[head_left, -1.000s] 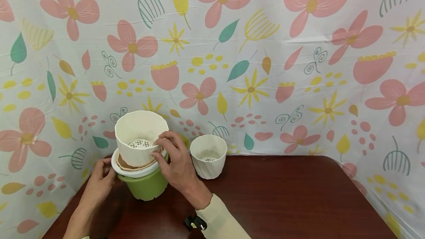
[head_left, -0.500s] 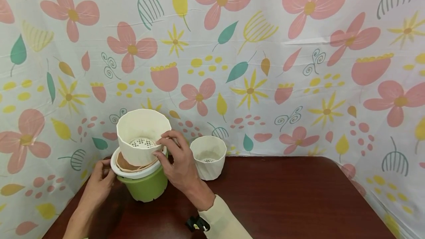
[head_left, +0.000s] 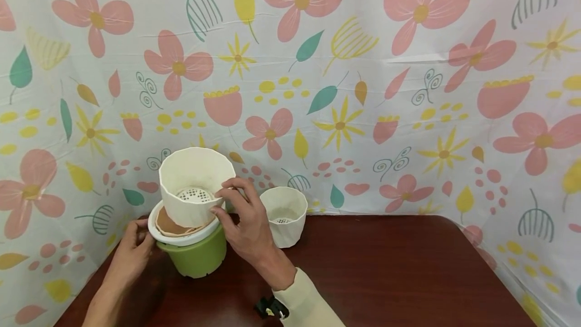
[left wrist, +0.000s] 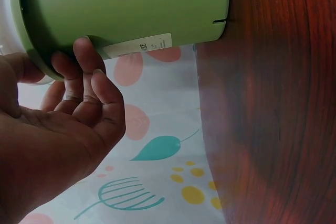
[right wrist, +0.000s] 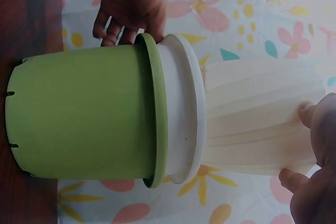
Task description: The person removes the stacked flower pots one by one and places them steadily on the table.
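A green flowerpot (head_left: 197, 259) stands upright at the table's left, with a white-rimmed pot (head_left: 181, 240) nested in it. Inside that shows the rim of a brown pot (head_left: 167, 222). My left hand (head_left: 129, 251) grips the stack's rim from the left, thumb and fingers at the edge in the left wrist view. With thumb and fingertips, my right hand (head_left: 247, 221) pinches the near right rim of a faceted white flowerpot (head_left: 188, 211). This pot has a perforated base and is tilted over the stack; in the right wrist view its lower end overlaps the white rim.
A second faceted white flowerpot (head_left: 290, 231) stands upright behind my right hand, partly hidden by it. The dark reddish table (head_left: 386, 271) extends to the right. A flower-printed cloth (head_left: 345, 155) hangs behind and along the sides.
My right hand has raised the white flowerpot slightly and shifted it a little to the right, so more of the brown pot shows. My left hand keeps its grip at the stack's rim.
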Motion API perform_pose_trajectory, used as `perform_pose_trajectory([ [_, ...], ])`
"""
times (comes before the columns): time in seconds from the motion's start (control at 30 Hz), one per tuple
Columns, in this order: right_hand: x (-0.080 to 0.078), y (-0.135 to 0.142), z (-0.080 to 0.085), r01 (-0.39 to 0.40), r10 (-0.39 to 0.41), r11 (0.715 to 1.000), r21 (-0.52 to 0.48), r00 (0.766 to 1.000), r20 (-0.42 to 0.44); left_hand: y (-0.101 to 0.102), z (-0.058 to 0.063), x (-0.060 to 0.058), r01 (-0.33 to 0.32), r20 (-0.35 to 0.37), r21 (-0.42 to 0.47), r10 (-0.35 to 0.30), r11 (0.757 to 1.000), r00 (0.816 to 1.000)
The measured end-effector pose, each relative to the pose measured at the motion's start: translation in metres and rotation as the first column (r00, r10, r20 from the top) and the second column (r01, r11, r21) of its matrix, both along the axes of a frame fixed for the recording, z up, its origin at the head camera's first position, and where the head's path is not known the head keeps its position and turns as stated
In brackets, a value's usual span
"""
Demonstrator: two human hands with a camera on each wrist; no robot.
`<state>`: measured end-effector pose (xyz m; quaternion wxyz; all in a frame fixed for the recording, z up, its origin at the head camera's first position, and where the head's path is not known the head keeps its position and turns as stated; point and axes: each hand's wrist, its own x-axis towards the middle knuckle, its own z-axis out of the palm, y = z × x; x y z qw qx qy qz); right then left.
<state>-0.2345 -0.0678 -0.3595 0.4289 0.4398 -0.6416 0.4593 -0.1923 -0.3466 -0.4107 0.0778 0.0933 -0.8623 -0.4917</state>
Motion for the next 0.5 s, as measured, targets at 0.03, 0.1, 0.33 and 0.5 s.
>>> perform_pose_trajectory([
  [0.03, 0.000, 0.000, 0.000, 0.002, -0.002, 1.000, -0.002, 1.000, -0.002, 0.000, 0.000, 0.000, 0.000, -0.001, 0.001, 0.000, 1.000, 1.000],
  [0.1, 0.000, 0.002, 0.001, 0.009, -0.009, 1.000, -0.004, 1.000, -0.008, 0.000, 0.000, 0.001, 0.001, -0.006, 0.008, -0.001, 1.000, 1.000],
  [0.33, 0.000, 0.008, 0.002, 0.024, -0.024, 1.000, 0.003, 1.000, -0.012, 0.000, -0.001, 0.002, 0.008, -0.020, -0.015, -0.009, 1.000, 1.000],
  [0.5, -0.002, 0.013, 0.003, 0.035, -0.035, 0.999, 0.009, 0.999, -0.021, 0.001, -0.001, 0.001, 0.009, -0.023, -0.015, -0.010, 1.000, 1.000],
])
